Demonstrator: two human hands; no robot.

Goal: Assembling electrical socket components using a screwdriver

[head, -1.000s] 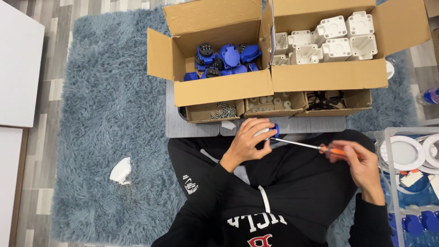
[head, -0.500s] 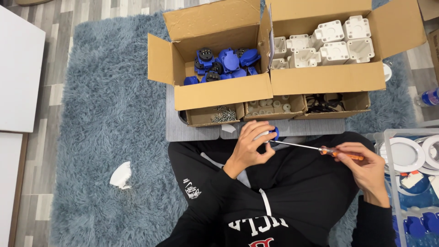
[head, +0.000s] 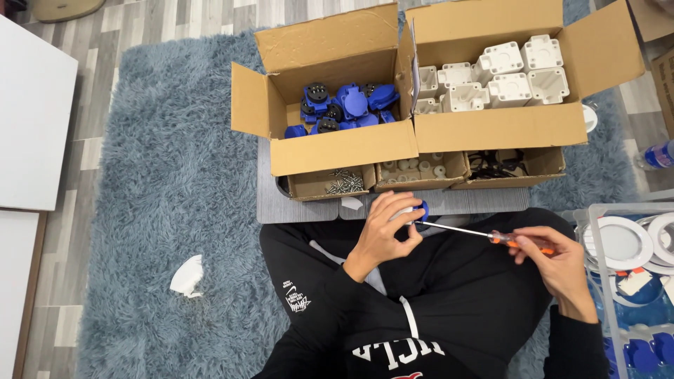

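Note:
My left hand (head: 385, 230) grips a small blue and white plastic part (head: 415, 210) above my lap. A screwdriver (head: 484, 235) with an orange handle is held in my right hand (head: 554, 260); its thin metal shaft points left and its tip meets the part. Both hands hover over my black trousers, just in front of a grey mat (head: 281, 200) with low cardboard trays.
One open cardboard box (head: 337, 144) holds several blue parts (head: 344, 105), a second box (head: 498, 126) holds white housings (head: 491, 74). Small trays hold screws (head: 340, 184), white rings and black pieces. A clear bin (head: 632, 281) is at right, a white scrap (head: 187, 276) lies on the rug.
Both hands stay on the part and the screwdriver with only slight shifts. The view has drifted a little.

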